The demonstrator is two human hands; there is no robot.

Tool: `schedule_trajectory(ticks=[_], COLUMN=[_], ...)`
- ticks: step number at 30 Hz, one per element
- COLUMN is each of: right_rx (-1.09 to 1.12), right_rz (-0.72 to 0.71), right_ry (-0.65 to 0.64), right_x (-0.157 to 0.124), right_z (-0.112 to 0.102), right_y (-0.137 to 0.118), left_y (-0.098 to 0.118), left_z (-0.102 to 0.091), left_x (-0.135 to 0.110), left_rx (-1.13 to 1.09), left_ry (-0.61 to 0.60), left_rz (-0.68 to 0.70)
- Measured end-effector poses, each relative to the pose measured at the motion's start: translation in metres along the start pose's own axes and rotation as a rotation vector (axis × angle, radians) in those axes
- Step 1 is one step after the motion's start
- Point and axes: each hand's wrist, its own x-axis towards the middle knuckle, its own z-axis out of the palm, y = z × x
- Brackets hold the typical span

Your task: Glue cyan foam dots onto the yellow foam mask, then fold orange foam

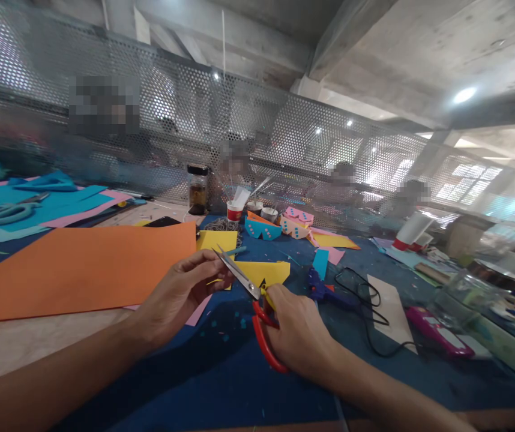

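Note:
My right hand (296,330) is closed on red-handled scissors (248,294), blades pointing up and left. My left hand (185,291) pinches a small yellow paper piece (219,281) right at the blades. Both hands hover over a dark blue sheet (221,372) on the table. A larger cut yellow paper shape (269,271) lies just behind the scissors.
A big orange sheet (81,264) lies at left, with blue and pink papers and teal scissors (3,211) beyond. A blue glue gun (325,292) with black cable (365,300), paper masks (262,228), cups, a jar (197,189) and a perforated metal screen (284,138) stand behind.

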Motion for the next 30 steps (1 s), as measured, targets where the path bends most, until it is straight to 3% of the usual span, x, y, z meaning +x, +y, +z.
schedule_trajectory(ticks=[24, 30], right_rx=[-0.019, 0.156], right_rz=[-0.007, -0.019], right_ry=[0.024, 0.082], right_x=[-0.0013, 0.0045], right_z=[0.0017, 0.01], right_y=[0.0019, 0.0093], left_y=[-0.0016, 0.0001], left_z=[-0.0031, -0.0017], left_x=[0.0021, 0.0017], left_rx=[0.008, 0.019], left_ry=[-0.03, -0.029], left_rz=[0.002, -0.016])
